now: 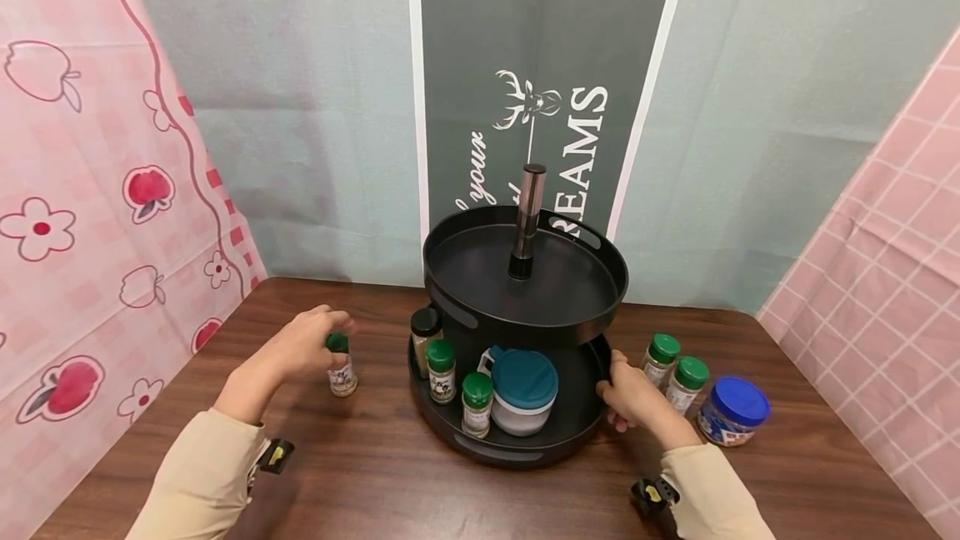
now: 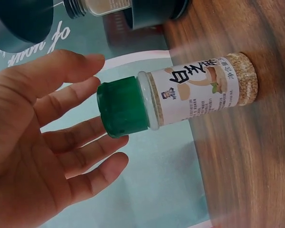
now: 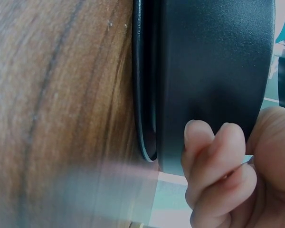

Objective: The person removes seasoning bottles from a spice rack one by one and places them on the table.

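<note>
My left hand is around the green cap of a spice jar standing on the table's left side. In the left wrist view, the fingers are loosely spread about the cap of that sesame-filled jar, without a pinch. My right hand grips the right rim of the lower tier of a black two-tier turntable. The right wrist view shows curled fingers against the outside of the tray wall, the thumb over the rim.
The lower tier carries two green-capped jars, a black-capped jar and a white tub with a teal lid. Right of my right hand stand two green-capped jars and a blue-lidded jar. Curtains surround the wooden table.
</note>
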Available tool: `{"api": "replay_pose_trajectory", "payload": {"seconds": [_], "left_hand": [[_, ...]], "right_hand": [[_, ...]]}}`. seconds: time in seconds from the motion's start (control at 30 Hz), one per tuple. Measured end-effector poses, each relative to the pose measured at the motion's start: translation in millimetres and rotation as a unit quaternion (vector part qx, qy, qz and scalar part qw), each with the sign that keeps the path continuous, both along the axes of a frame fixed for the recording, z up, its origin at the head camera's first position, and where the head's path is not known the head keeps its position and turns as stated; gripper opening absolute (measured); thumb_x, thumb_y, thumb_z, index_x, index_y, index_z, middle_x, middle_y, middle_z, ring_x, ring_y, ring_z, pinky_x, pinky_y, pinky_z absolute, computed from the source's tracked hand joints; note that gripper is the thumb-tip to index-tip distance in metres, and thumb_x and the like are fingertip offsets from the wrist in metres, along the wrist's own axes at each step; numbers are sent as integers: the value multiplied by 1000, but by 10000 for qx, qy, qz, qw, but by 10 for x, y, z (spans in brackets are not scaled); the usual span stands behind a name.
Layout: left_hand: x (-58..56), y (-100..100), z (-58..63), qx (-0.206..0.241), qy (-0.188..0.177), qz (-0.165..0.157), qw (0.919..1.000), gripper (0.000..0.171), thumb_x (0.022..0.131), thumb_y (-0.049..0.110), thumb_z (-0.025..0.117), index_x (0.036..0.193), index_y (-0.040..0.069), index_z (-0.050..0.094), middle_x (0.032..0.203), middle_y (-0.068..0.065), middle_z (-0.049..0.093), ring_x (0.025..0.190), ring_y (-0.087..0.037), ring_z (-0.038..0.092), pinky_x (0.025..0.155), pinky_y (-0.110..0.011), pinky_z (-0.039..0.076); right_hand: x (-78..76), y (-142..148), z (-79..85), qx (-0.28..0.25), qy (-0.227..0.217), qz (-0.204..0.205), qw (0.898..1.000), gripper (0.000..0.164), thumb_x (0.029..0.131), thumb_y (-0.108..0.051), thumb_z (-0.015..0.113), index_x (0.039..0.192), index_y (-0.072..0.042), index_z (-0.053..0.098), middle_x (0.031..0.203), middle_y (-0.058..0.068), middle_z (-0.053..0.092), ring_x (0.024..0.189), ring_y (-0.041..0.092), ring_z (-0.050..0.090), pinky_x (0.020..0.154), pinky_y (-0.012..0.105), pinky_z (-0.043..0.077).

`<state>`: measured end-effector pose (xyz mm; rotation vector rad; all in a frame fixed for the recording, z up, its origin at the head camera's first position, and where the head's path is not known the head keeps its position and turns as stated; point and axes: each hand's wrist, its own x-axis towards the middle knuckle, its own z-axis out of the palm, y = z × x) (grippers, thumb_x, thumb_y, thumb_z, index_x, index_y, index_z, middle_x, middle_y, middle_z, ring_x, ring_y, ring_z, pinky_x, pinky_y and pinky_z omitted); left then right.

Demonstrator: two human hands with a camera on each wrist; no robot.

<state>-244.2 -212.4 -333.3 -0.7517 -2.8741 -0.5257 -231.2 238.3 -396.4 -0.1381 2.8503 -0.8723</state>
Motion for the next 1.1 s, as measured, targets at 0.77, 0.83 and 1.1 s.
{"api": "replay_pose_trajectory", "payload": {"seconds": [0.77,0.83,1.1], "left_hand": [[-37,370,-33,-35,534,-199,9984,36,73,20,69,104,3,62,102,-12,58,90,-27,56,76,-45,49],[-41,418,-38,-21,542,-230,9983,36,73,20,69,104,4,62,102,-11,58,91,-27,56,76,-45,49],[-101,573,-34,192,470,-243,9984,39,71,20,69,105,3,61,103,-11,58,93,-26,55,77,-44,48]], "right_hand": [[-23,-25,-35,24,27,8,10000,67,87,-7,45,135,19,5,47,5,54,37,19,51,37,30,43],[-24,-26,-31,2,9,2,10000,67,87,-7,45,135,18,4,48,5,54,38,19,51,37,30,43],[4,-5,-22,-68,-31,0,10000,66,89,-6,44,135,18,4,49,7,54,38,20,51,37,31,43]]}}
